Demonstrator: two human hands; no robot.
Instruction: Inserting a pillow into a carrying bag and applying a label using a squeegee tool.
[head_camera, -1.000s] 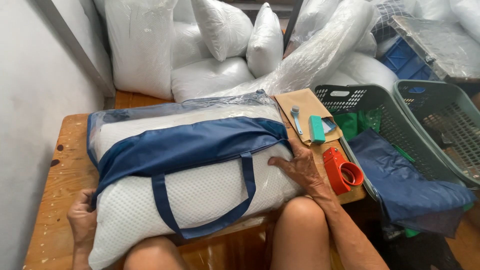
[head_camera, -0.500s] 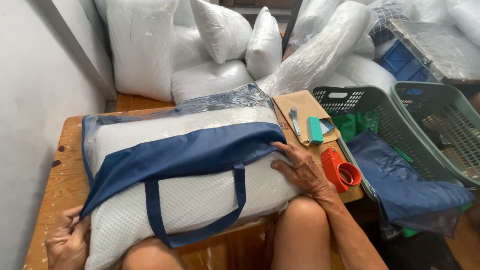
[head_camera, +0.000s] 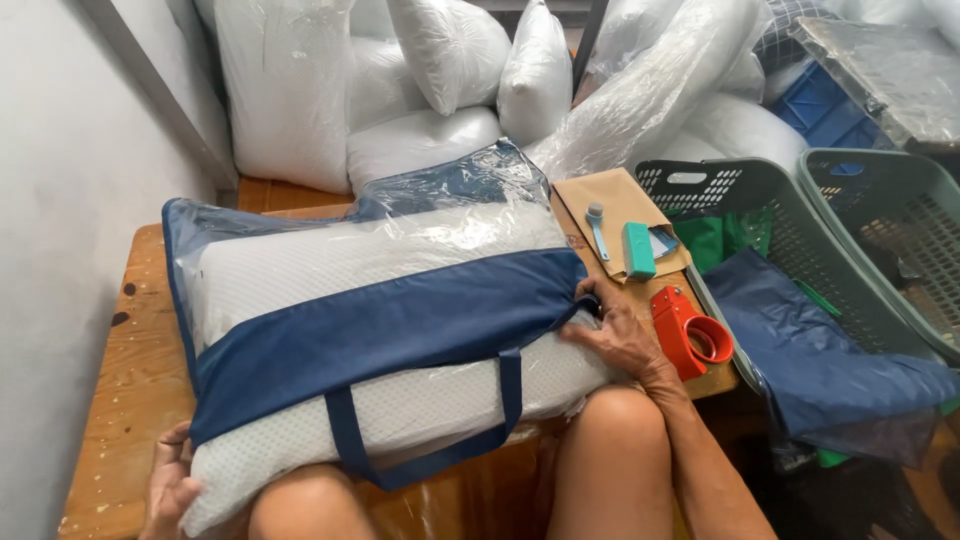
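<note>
A white textured pillow (head_camera: 420, 395) lies partly inside a clear plastic carry bag with a navy blue band (head_camera: 390, 325) and navy strap handles (head_camera: 430, 455), resting on a wooden table (head_camera: 140, 370) and against my knees. My right hand (head_camera: 612, 330) pinches the navy band at the bag's right end, fingers closed on the fabric. My left hand (head_camera: 172, 490) grips the bag's lower left corner beside the pillow's end; the bag partly hides it.
An orange tape dispenser (head_camera: 692, 335) stands just right of my right hand. Behind it lies a brown envelope (head_camera: 625, 205) with a teal block and small blue tool. Two green baskets (head_camera: 800, 215) stand right, one holding navy fabric (head_camera: 820, 350). Bagged white pillows (head_camera: 420, 150) pile up behind.
The navy band has been drawn further down over the pillow, covering more of it. My right hand moved up to the band's right end. My left hand shifted along the lower left corner.
</note>
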